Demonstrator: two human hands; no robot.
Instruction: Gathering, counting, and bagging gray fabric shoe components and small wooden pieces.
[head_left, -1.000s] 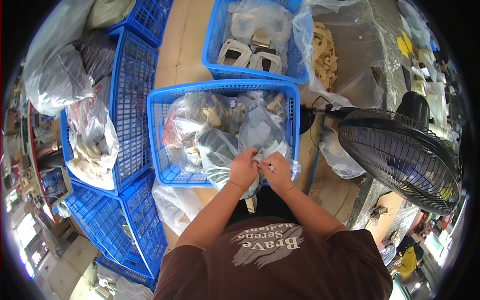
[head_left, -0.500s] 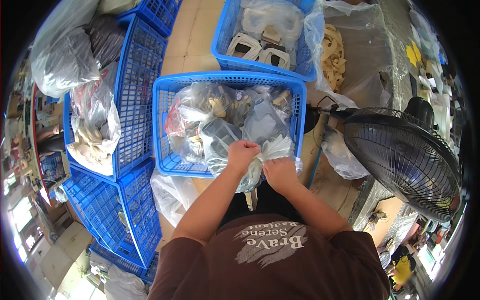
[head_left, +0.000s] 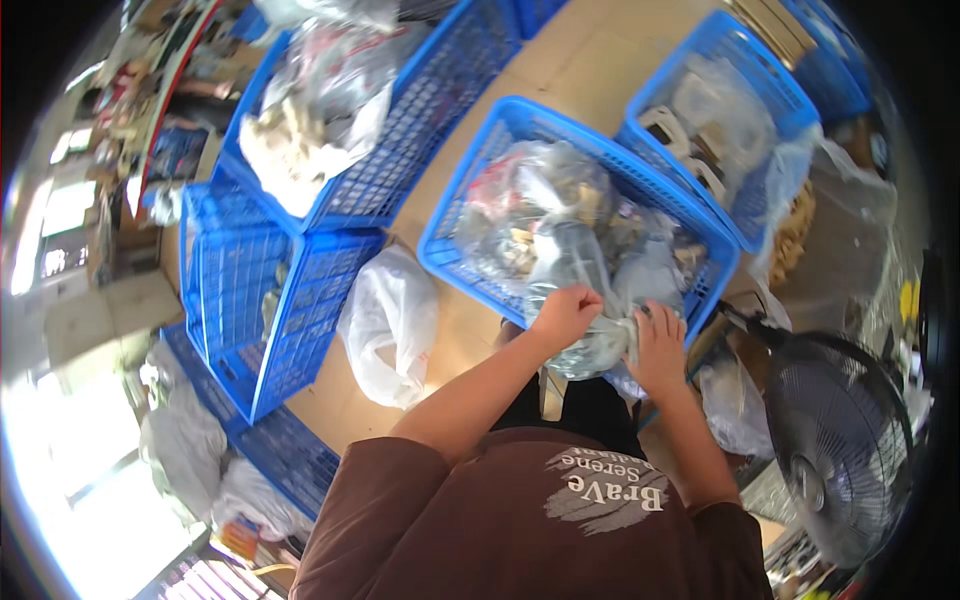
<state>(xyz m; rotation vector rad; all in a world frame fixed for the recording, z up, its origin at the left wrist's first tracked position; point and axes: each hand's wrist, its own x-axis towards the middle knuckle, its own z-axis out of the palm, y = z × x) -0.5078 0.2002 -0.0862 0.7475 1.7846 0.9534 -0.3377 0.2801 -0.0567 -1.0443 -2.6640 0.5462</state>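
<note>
A clear plastic bag [head_left: 577,352] with grey contents bulges over the near edge of a blue plastic crate [head_left: 455,283]. My left hand [head_left: 567,318] is closed, pinching the gathered plastic at the top of this bag. Just to its right, my right hand [head_left: 657,345] lies against the bag's gathered plastic with its fingers apart. Beyond my hands, another clear bag of grey contents [head_left: 645,272] rests in the crate. Farther in sit knotted clear bags [head_left: 580,190] with beige pieces, one with red on it. What is under the bags is hidden.
A second blue crate [head_left: 640,150] holds white frame-shaped pieces at the far right. Blue crates [head_left: 350,185] stand stacked on the left, bags in the upper one. A white plastic bag [head_left: 392,325] lies on the floor. To the right stands a black fan [head_left: 840,440].
The view has swung left, so the crates and fan appear farther right and tilted. My right hand's fingers have spread from a pinch; my left hand stays closed on the bag.
</note>
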